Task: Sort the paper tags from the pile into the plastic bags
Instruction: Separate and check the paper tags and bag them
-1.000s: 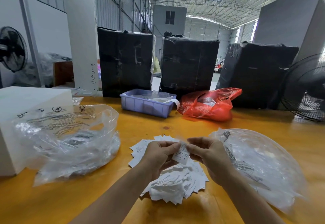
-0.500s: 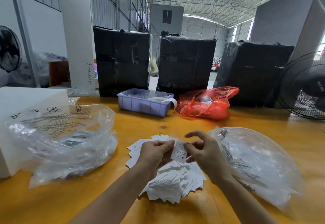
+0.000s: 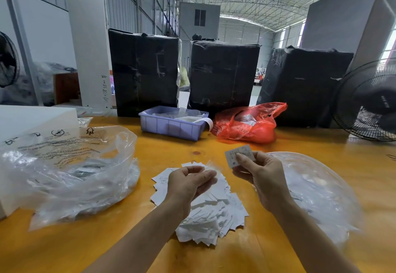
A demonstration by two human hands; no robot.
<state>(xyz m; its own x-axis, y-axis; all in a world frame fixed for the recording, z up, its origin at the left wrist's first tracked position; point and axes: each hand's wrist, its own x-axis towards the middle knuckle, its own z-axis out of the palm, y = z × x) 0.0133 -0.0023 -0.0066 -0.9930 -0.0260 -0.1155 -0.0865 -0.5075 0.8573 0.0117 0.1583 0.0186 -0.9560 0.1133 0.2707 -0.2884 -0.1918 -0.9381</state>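
Observation:
A pile of white paper tags (image 3: 214,214) lies on the yellow table (image 3: 214,150) in front of me. My right hand (image 3: 261,176) pinches one printed tag (image 3: 233,154) and holds it up above the pile, beside the clear plastic bag (image 3: 317,187) on the right. My left hand (image 3: 188,183) hovers over the pile with curled fingers pinching a small piece of clear plastic wrapper (image 3: 212,168). A second, crumpled clear plastic bag (image 3: 70,172) with printed text lies on the left, with tags inside.
A blue bin (image 3: 171,127) and a red plastic bag (image 3: 246,124) sit at the back of the table, before three black-wrapped boxes (image 3: 145,71). A fan (image 3: 368,101) stands at the right edge. A white foam block (image 3: 32,120) is at the far left.
Both hands held one tag together over the pile. Now they have parted: my right hand has lifted the tag up and right, and my left hand keeps the clear wrapper.

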